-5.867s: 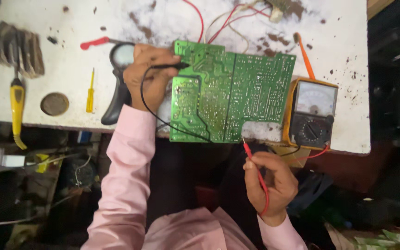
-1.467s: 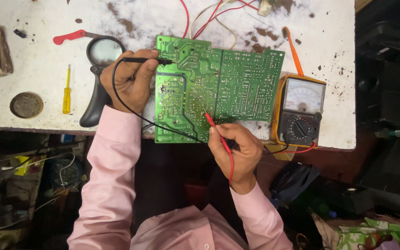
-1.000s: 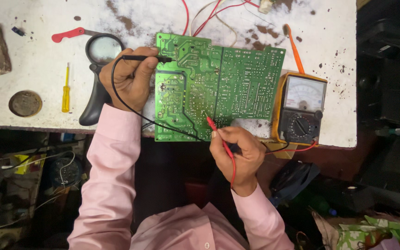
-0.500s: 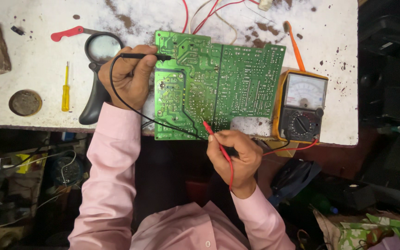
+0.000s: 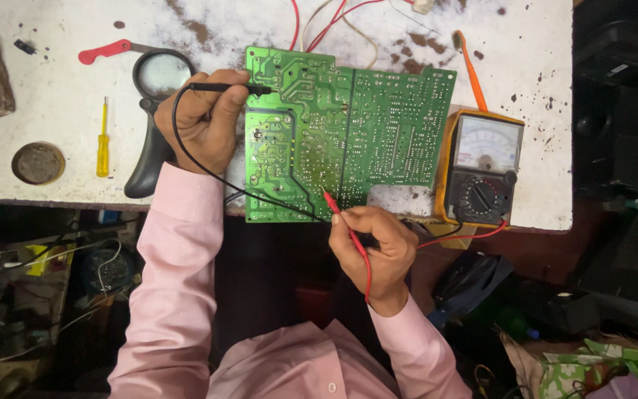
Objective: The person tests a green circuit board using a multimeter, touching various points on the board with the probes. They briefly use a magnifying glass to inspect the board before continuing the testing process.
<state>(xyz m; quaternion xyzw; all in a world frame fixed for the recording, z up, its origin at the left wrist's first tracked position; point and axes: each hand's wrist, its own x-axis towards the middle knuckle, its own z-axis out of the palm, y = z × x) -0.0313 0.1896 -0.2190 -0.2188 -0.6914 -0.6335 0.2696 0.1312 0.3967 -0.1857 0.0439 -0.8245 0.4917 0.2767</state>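
Your left hand (image 5: 202, 122) pinches the black probe (image 5: 227, 88) against the green circuit board's (image 5: 341, 133) upper left edge on the white bench (image 5: 60, 89), while your right hand (image 5: 378, 247) pinches the red probe (image 5: 341, 218) at its lower edge, beside the analog multimeter (image 5: 481, 168).

Bare bench (image 5: 53, 81) lies open left of the circuit board (image 5: 348, 133), broken only by a magnifying glass (image 5: 158, 111), a yellow screwdriver (image 5: 103, 139) and a round tin (image 5: 38, 162). The meter (image 5: 481, 168) blocks the board's right side; wires (image 5: 326, 22) crowd its far edge.
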